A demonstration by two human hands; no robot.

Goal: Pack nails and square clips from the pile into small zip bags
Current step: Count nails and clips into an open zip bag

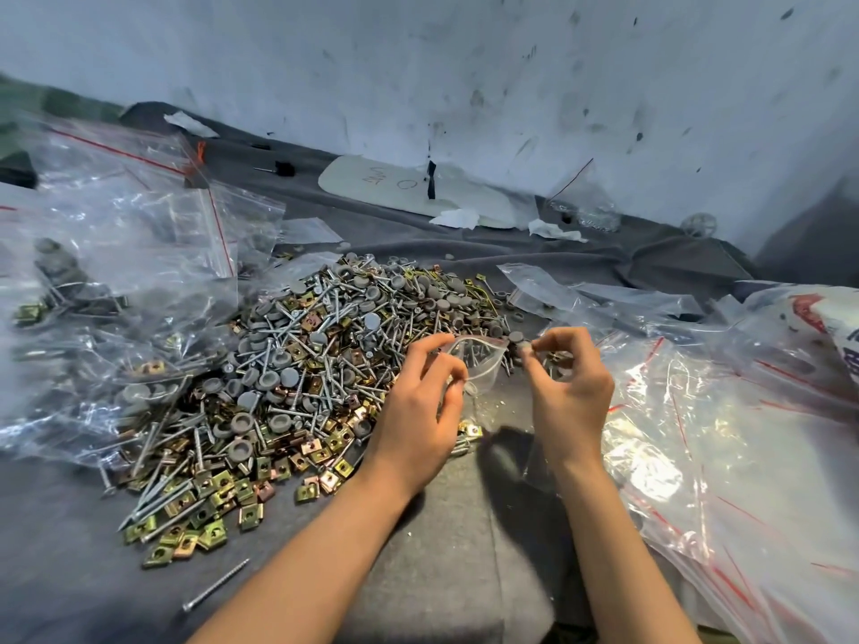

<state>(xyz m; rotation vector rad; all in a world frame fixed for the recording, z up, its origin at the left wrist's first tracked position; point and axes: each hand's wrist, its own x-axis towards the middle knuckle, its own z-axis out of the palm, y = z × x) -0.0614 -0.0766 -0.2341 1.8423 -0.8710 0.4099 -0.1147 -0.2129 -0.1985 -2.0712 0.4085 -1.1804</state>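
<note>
Pinching the mouth of a small clear plastic zip bag (479, 369) with the left hand (418, 397), just above the near right edge of a big loose pile of silver nails, brass-coloured square clips and grey round caps (297, 364). Clamping a small grey piece (524, 350) in the curled right hand (571, 383), beside the bag's opening. Hard to tell what is inside. Judged far from finished: heaps left on the grey cloth-covered counter (441, 574), though with several filled clear bags (107, 290) lying at left.
</note>
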